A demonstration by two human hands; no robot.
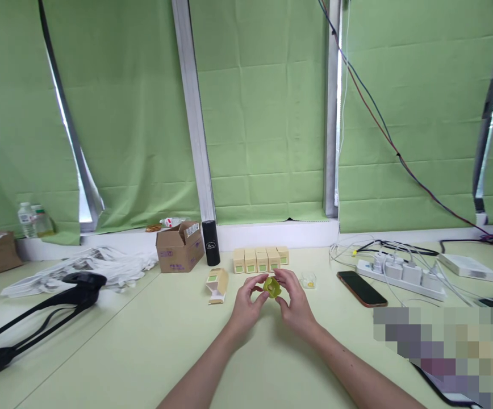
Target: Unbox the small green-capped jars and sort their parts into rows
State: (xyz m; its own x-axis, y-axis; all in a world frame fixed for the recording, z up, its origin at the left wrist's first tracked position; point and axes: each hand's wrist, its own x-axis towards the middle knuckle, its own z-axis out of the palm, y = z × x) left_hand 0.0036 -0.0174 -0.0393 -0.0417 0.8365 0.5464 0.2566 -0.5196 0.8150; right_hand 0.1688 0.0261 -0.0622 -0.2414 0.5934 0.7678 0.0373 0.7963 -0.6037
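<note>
Between the fingertips of my left hand [249,304] and my right hand [295,301] is a small yellow-green cup-shaped piece [272,287], its hollow side facing me. Both hands pinch it from opposite sides above the table. Left of my left hand lies an opened small cream-coloured box [216,286] with its flap out toward me. Behind my hands stands a row of several similar small boxes [257,261] with green labels. Just right of my right hand sits a small clear plastic tray [308,280] with something yellow in it.
A black cylinder [211,243] and an open cardboard box [179,248] stand at the back. White bags [97,267] and a black strap-like headset [59,301] are on the left. To the right lie a phone [362,288], a power strip [400,278] with cables, and a white device [467,267].
</note>
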